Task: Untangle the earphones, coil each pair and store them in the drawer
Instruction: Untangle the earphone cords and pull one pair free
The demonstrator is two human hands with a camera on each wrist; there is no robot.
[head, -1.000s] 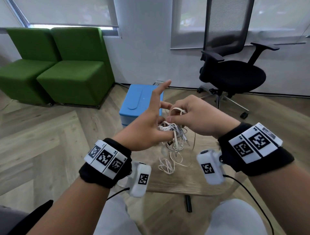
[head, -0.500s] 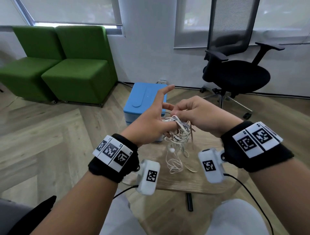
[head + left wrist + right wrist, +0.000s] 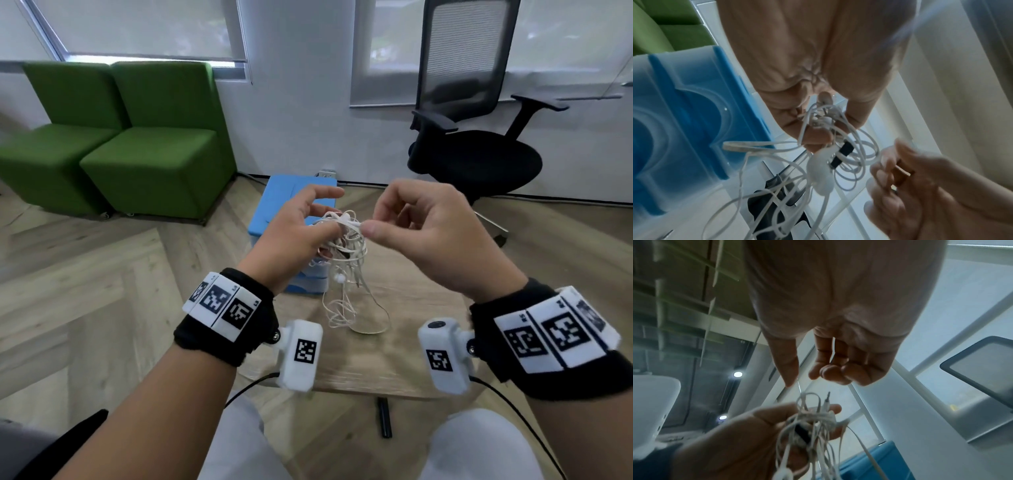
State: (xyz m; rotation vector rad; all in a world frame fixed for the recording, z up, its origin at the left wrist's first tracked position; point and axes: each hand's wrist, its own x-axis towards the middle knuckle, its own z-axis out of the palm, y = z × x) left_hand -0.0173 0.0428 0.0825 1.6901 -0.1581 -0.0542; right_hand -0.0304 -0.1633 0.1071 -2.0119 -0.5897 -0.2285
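Observation:
A tangle of white earphones (image 3: 344, 240) hangs in the air above the small wooden table (image 3: 383, 363), its lower loops trailing onto the tabletop. My left hand (image 3: 330, 215) grips the top of the bundle (image 3: 824, 123), thumb and curled fingers around the cables. Just to its right, my right hand (image 3: 377, 220) pinches one strand at the edge of the knot between thumb and forefinger. Seen from the right wrist, a thin cable rises from the tangle (image 3: 812, 421) to the right hand (image 3: 801, 380). A blue drawer box (image 3: 291, 192) stands behind the bundle.
Two green armchairs (image 3: 137, 147) stand at the back left and a black office chair (image 3: 479, 150) at the back right. Wood floor lies around the table. A dark table leg (image 3: 383, 418) shows between my knees.
My left forefinger, stretched out before, has curled in over the bundle. My right hand has drawn a little to the right, away from the knot, with a strand. Both hands sit slightly higher.

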